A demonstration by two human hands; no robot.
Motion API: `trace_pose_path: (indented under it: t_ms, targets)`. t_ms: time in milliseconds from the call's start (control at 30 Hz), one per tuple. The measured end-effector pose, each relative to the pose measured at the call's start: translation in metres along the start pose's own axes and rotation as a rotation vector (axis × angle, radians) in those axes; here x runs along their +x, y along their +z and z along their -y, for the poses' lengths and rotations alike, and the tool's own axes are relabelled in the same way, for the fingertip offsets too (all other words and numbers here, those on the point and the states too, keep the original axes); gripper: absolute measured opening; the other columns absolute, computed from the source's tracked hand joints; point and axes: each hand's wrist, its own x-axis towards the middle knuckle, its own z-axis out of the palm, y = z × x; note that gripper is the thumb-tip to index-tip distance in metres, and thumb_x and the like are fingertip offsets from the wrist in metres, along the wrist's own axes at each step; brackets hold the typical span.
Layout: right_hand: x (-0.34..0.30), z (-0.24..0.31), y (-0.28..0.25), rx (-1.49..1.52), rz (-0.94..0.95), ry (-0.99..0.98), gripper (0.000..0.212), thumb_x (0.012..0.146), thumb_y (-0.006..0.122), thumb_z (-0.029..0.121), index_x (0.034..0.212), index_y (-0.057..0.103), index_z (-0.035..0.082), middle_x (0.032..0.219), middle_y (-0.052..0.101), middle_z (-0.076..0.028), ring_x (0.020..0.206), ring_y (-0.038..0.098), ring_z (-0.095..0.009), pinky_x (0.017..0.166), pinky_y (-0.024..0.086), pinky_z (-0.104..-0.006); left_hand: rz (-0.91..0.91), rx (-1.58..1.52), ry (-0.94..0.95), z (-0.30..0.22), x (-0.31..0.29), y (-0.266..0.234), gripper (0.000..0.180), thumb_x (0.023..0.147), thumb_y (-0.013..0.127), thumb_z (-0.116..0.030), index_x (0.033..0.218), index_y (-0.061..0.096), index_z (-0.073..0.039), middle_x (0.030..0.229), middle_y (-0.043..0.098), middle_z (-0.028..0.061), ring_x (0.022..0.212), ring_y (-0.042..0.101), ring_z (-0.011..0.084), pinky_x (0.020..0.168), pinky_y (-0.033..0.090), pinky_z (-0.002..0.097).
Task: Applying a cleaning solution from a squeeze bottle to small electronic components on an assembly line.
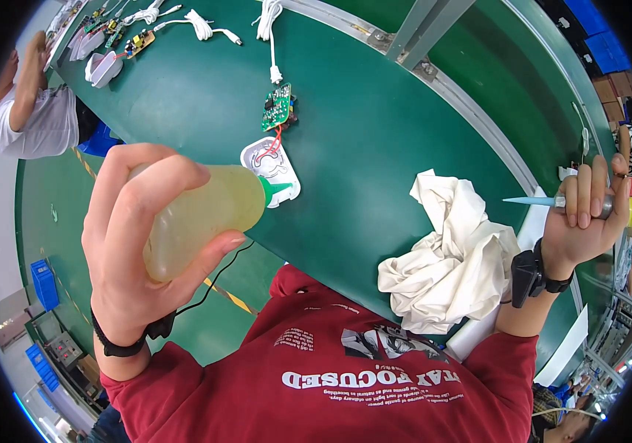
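My left hand (128, 229) is wrapped round a translucent, yellowish squeeze bottle (209, 214), tilted on its side. Its green nozzle (277, 190) points right, over a small white plastic housing (286, 164) on the bench. Red wires run from inside that housing to a green circuit board (277, 107), and a white cable (273, 63) leads away from the board. Off to the right, my right hand (585, 221) is raised with its fingers closed on a pen-like tool with a tapered light-blue tip (530, 200). The tip points left, apart from the housing.
A crumpled white cloth (456, 251) lies on the green bench (360, 148) between my arms. More boards (139, 44), a white housing (103, 69) and bundled cables (199, 26) sit at the far left. A metal post (423, 33) stands at the far edge; another person (35, 118) is at left.
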Motion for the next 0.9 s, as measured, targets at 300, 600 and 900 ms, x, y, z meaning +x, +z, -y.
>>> trace_pose_path:
  t_ms: [300,600,900]
  targets:
    - [-0.001,0.001,-0.004,-0.011,0.023,0.001,0.021,0.099,0.039,0.02,0.104,0.046,0.0,0.061,0.036,-0.001,0.042,0.031,-0.005,0.036,0.026,-0.0167,0.012,0.016,0.016,-0.003,0.002,0.0,0.053,0.062,0.08,-0.011,0.107,0.053,-0.003,0.096,0.054,0.0136,0.084,0.055,0.0266,0.069,0.048,0.0344]
    - [0.0,0.0,0.003,-0.004,0.032,0.005,0.015,0.098,0.04,0.016,0.099,0.043,0.002,0.059,0.034,0.0,0.041,0.028,-0.005,0.035,0.026,-0.0175,0.028,0.027,0.006,-0.004,0.0,-0.005,0.052,0.061,0.08,-0.009,0.105,0.054,-0.003,0.094,0.055,0.013,0.083,0.056,0.0266,0.068,0.048,0.0348]
    - [-0.006,0.001,-0.001,0.01,0.0,0.0,0.016,0.098,0.042,0.016,0.101,0.044,0.001,0.059,0.035,0.0,0.041,0.028,-0.005,0.036,0.026,-0.0176,0.058,0.08,-0.02,-0.016,0.0,-0.011,0.051,0.059,0.079,-0.007,0.104,0.055,-0.004,0.095,0.055,0.0134,0.081,0.057,0.0277,0.066,0.049,0.0349]
